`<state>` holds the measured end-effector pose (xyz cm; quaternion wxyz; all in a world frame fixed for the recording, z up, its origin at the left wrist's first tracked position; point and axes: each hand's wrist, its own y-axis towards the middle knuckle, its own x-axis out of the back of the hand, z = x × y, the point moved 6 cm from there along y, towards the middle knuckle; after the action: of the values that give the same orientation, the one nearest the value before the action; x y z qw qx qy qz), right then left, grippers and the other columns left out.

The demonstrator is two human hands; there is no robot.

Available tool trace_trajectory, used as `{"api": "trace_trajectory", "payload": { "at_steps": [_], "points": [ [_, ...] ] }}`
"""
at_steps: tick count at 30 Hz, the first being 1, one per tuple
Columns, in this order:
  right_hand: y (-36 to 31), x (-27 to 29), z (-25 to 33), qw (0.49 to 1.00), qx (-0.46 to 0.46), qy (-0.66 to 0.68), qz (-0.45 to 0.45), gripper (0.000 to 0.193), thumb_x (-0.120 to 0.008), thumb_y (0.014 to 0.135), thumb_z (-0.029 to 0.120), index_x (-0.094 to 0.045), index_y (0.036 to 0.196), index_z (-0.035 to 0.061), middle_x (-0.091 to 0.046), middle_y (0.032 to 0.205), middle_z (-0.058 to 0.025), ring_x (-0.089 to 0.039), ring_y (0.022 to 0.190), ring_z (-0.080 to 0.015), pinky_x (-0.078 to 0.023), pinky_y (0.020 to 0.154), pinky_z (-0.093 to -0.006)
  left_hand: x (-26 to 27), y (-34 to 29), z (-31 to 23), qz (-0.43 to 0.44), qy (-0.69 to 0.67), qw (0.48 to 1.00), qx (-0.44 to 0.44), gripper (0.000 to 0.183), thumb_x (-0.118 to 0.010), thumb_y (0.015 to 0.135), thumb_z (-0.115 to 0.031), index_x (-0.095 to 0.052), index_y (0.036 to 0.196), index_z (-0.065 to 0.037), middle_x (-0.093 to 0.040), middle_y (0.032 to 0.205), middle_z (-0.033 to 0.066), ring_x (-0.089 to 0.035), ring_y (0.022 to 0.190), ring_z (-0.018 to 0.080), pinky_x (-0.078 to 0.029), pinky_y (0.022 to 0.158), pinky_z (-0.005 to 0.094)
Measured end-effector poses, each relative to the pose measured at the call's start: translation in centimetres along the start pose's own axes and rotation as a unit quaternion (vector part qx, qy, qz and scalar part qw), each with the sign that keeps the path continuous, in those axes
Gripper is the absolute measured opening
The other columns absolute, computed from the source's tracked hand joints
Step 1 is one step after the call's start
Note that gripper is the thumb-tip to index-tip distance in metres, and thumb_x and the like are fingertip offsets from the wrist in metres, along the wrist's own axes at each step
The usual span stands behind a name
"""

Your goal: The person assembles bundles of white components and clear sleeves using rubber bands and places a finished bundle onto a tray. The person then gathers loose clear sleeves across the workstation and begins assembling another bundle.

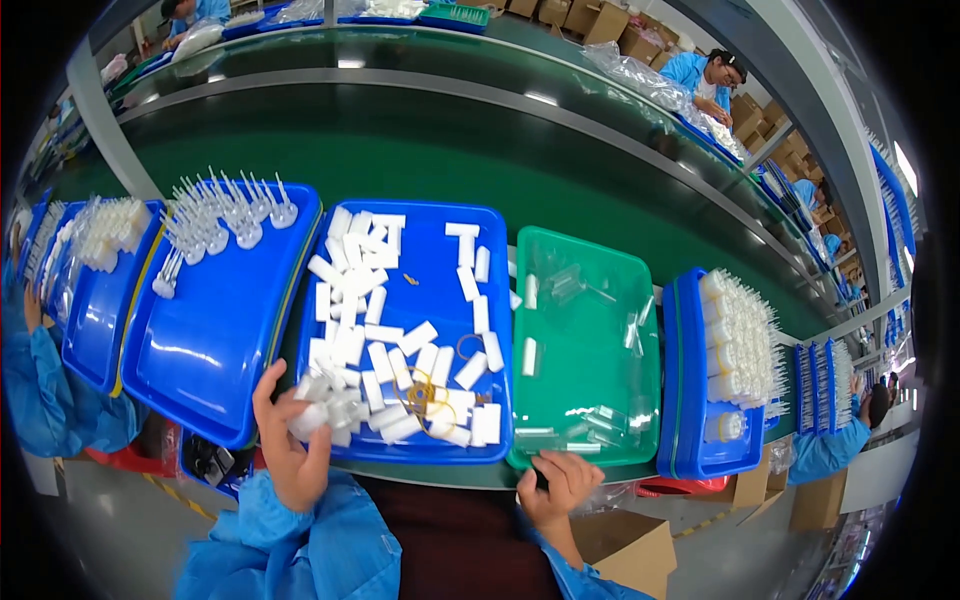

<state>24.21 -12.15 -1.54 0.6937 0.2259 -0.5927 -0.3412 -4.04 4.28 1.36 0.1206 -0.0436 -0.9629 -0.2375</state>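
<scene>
My left hand (288, 440) is curled around a bundle of small white rectangular pieces (322, 405) at the near left corner of the middle blue tray (432, 262). That tray holds several loose white pieces and a yellow rubber band (425, 392). My right hand (560, 485) rests at the near rim of the green tray (590, 385), fingers bent over the edge; whether it holds anything is hidden. The green tray contains several clear plastic parts (600, 425) and a few white pieces.
A blue tray (215, 340) with white pronged parts (222, 220) lies to the left. A blue tray (690, 400) of stacked white tubes sits to the right. A green conveyor (440, 150) runs behind. Co-workers in blue sleeves (45, 395) stand on both sides. A cardboard box (630, 550) sits below.
</scene>
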Motion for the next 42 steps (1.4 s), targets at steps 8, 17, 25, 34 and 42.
{"api": "trace_trajectory", "payload": {
  "at_steps": [8, 17, 25, 34, 42],
  "points": [
    [0.4, -0.4, 0.5, 0.996, -0.014, -0.046, 0.078, 0.018, -0.058, 0.080, 0.032, -0.065, 0.087, 0.0169, -0.064, 0.098, 0.0001, -0.056, 0.091, -0.0221, -0.032, 0.082, -0.0367, -2.6, 5.4, -2.3, 0.154, -0.094, 0.983, -0.017, 0.025, -0.066, 0.074, -0.003, -0.058, 0.098, -0.003, -0.037, 0.134, 0.0241, -0.057, 0.106, 0.0342, -0.044, 0.091, 0.0378],
    [0.9, -0.9, 1.0, 0.993, -0.041, -0.095, 0.064, 0.031, -0.049, 0.084, 0.037, -0.063, 0.095, 0.0114, -0.059, 0.097, -0.0090, -0.054, 0.092, -0.0279, -0.034, 0.082, -0.0398, -3.4, 4.0, 2.6, 0.270, -0.297, 0.894, 0.197, 0.023, -0.064, 0.079, 0.000, -0.054, 0.100, -0.003, -0.044, 0.132, 0.0140, -0.050, 0.110, 0.0210, -0.040, 0.091, 0.0298],
    [1.0, -0.9, 1.6, 0.993, -0.054, -0.099, 0.046, 0.032, -0.049, 0.083, 0.037, -0.064, 0.092, 0.0096, -0.060, 0.095, -0.0104, -0.053, 0.093, -0.0307, -0.036, 0.085, -0.0420, -4.0, 3.2, 2.9, 0.270, -0.364, 0.873, 0.179, 0.024, -0.064, 0.080, -0.001, -0.052, 0.101, -0.003, -0.045, 0.129, 0.0162, -0.046, 0.116, 0.0226, -0.037, 0.095, 0.0311],
    [3.2, -0.7, 2.0, 0.988, -0.096, -0.050, 0.114, 0.018, -0.059, 0.077, 0.018, -0.065, 0.092, 0.0088, -0.063, 0.099, -0.0083, -0.054, 0.095, -0.0295, -0.034, 0.088, -0.0403, -4.2, 3.2, 1.5, 0.369, -0.300, 0.875, 0.094, 0.025, -0.065, 0.080, -0.006, -0.053, 0.101, -0.003, -0.048, 0.126, 0.0153, -0.051, 0.112, 0.0292, -0.042, 0.092, 0.0357],
    [6.8, -1.9, -0.3, 0.924, -0.152, 0.126, 0.327, 0.026, -0.076, 0.069, 0.009, -0.068, 0.094, 0.0043, -0.063, 0.100, -0.0128, -0.062, 0.091, -0.0308, -0.051, 0.078, -0.0360, -4.6, 2.9, 0.6, 0.372, -0.230, 0.898, 0.044, 0.026, -0.066, 0.080, -0.008, -0.053, 0.102, -0.004, -0.050, 0.122, 0.0152, -0.053, 0.110, 0.0310, -0.044, 0.091, 0.0354]
  ]
}}
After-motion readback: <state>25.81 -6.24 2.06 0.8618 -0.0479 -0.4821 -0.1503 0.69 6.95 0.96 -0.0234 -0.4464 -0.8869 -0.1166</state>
